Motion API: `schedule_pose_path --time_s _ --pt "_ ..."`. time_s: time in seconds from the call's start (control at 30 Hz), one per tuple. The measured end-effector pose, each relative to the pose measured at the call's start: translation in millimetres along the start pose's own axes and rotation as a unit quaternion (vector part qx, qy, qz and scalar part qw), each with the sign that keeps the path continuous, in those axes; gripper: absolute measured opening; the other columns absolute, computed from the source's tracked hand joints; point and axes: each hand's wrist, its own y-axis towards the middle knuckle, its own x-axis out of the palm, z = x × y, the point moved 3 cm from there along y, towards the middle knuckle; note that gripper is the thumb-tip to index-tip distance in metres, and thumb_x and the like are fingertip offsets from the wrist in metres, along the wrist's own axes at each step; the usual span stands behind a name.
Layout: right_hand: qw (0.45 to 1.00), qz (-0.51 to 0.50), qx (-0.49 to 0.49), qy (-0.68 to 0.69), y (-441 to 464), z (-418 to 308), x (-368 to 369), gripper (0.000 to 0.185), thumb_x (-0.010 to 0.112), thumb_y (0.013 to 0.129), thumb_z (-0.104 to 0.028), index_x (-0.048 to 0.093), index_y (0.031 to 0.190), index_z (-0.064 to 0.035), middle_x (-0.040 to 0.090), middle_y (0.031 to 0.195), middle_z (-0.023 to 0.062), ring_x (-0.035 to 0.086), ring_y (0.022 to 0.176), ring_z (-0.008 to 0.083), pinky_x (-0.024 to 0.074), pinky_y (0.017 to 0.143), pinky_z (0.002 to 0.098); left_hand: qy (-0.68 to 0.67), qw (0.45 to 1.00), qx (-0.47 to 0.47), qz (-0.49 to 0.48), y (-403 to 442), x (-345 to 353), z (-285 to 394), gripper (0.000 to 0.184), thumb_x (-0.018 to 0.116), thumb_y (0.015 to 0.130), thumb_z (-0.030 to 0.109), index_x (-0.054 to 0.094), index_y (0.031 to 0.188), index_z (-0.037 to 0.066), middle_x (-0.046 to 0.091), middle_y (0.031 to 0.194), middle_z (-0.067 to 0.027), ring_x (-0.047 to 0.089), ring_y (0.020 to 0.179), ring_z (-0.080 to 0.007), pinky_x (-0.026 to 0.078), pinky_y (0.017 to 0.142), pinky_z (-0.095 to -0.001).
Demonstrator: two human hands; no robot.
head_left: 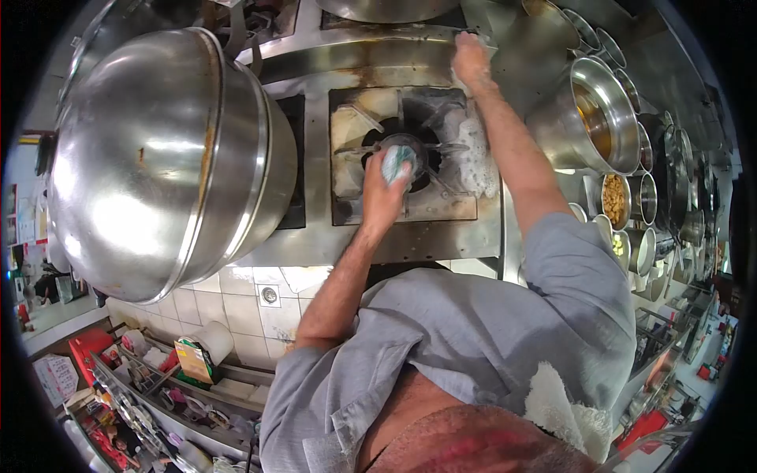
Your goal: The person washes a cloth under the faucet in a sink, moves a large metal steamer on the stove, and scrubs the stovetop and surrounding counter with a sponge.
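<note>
My left hand (382, 199) is closed round a soapy scrubbing pad (399, 164), white and green, over the middle of a gas burner. Beneath it, the black burner grate (432, 118) sits in a stained square stove top (347, 211). White foam (475, 158) covers the right side of this square. My right hand (473, 61) is stretched to the back right of the stove, by the raised steel ledge (355, 54). Its fingers look curled; what they hold, if anything, is hidden.
A large domed steel pot (150, 165) stands close on the left. To the right are a deep steel pot (583, 118) with brown liquid and a container of browned food pieces (615, 197). Another large pot (386, 8) stands behind. White floor tiles (236, 299) show below.
</note>
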Motion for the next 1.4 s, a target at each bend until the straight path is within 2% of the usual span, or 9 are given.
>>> schedule_pose_path --time_s 0.27,0.57,0.63,0.83,0.97,1.03,1.13,1.23,1.4 --pt "0.987 0.094 -0.111 0.065 52 -202 44 0.019 0.051 0.072 -0.011 0.059 0.084 0.0013 0.058 0.087 0.0189 0.054 0.088 0.0318 0.0424 0.078 0.0420 -0.001 0.997 -0.069 0.038 -20 -39 -3 0.041 0.061 0.085 0.018 0.047 0.116 -0.003 0.054 0.107 -0.0147 0.054 0.098 -0.0225 0.042 0.087 -0.0326" --pt "0.998 0.027 -0.011 0.049 8 -34 -8 0.030 0.035 0.089 -0.018 0.057 0.082 0.0010 0.058 0.084 0.0193 0.054 0.084 0.0380 0.0430 0.075 0.0448 -0.016 0.996 -0.090 0.011 -46 -63 -14 0.043 0.062 0.085 0.022 0.046 0.117 -0.002 0.055 0.105 -0.0127 0.053 0.098 -0.0202 0.041 0.088 -0.0307" --pt "0.996 0.070 -0.037 -0.046 6 -37 -9 0.009 0.052 0.068 -0.003 0.053 0.078 -0.0007 0.055 0.078 0.0169 0.054 0.079 0.0367 0.0428 0.070 0.0463 -0.021 0.994 -0.102 0.011 -54 -69 -11 0.044 0.062 0.085 0.023 0.046 0.117 -0.002 0.055 0.105 -0.0127 0.053 0.098 -0.0197 0.041 0.088 -0.0309" --pt "0.995 -0.013 -0.098 0.012 45 -221 51 0.028 0.050 0.073 -0.005 0.054 0.098 0.0053 0.054 0.095 0.0224 0.052 0.090 0.0344 0.0399 0.086 0.0439 -0.061 0.993 -0.100 0.016 -56 -69 -25 0.042 0.061 0.086 0.020 0.045 0.118 -0.002 0.056 0.104 -0.0115 0.054 0.095 -0.0186 0.043 0.085 -0.0301" --pt "0.984 -0.118 -0.033 0.133 45 -171 45 0.020 0.049 0.073 -0.007 0.060 0.088 0.0008 0.058 0.093 0.0201 0.055 0.089 0.0364 0.0441 0.079 0.0456 -0.099 0.988 -0.110 0.048 -55 -67 -8 0.041 0.061 0.086 0.018 0.044 0.117 -0.001 0.057 0.101 -0.0089 0.054 0.093 -0.0153 0.044 0.082 -0.0281" --pt "0.979 0.152 -0.082 0.109 21 -108 10 0.011 0.051 0.069 -0.004 0.060 0.077 -0.0010 0.060 0.083 0.0188 0.057 0.080 0.0392 0.0476 0.071 0.0466 -0.111 0.986 -0.111 0.056 -56 -69 -8 0.040 0.062 0.086 0.017 0.044 0.117 -0.001 0.058 0.100 -0.0082 0.054 0.092 -0.0141 0.044 0.081 -0.0273" --pt "0.992 0.108 -0.015 -0.057 9 -45 -21 0.007 0.056 0.063 -0.005 0.060 0.068 -0.0035 0.059 0.075 0.0179 0.058 0.084 0.0362 0.0439 0.075 0.0478 -0.090 0.989 -0.107 0.045 -57 -77 -12 0.038 0.062 0.085 0.017 0.046 0.114 -0.001 0.057 0.101 -0.0080 0.054 0.091 -0.0128 0.044 0.080 -0.0263" --pt "0.996 -0.045 0.017 -0.076 18 -79 -9 0.012 0.053 0.070 -0.006 0.061 0.077 -0.0028 0.060 0.081 0.0179 0.056 0.085 0.0376 0.0428 0.074 0.0484 -0.091 0.990 -0.106 0.037 -56 -77 -17 0.037 0.062 0.085 0.018 0.047 0.113 0.000 0.057 0.101 -0.0077 0.053 0.091 -0.0125 0.044 0.080 -0.0262" --pt "0.991 0.087 -0.099 0.029 30 -167 52 0.024 0.048 0.075 -0.008 0.057 0.095 0.0008 0.058 0.096 0.0213 0.053 0.095 0.0355 0.0413 0.083 0.0469 0.027 0.997 -0.061 0.030 -53 -65 -29 0.039 0.064 0.082 0.016 0.049 0.113 -0.002 0.058 0.103 -0.0115 0.056 0.092 -0.0177 0.044 0.082 -0.0285"
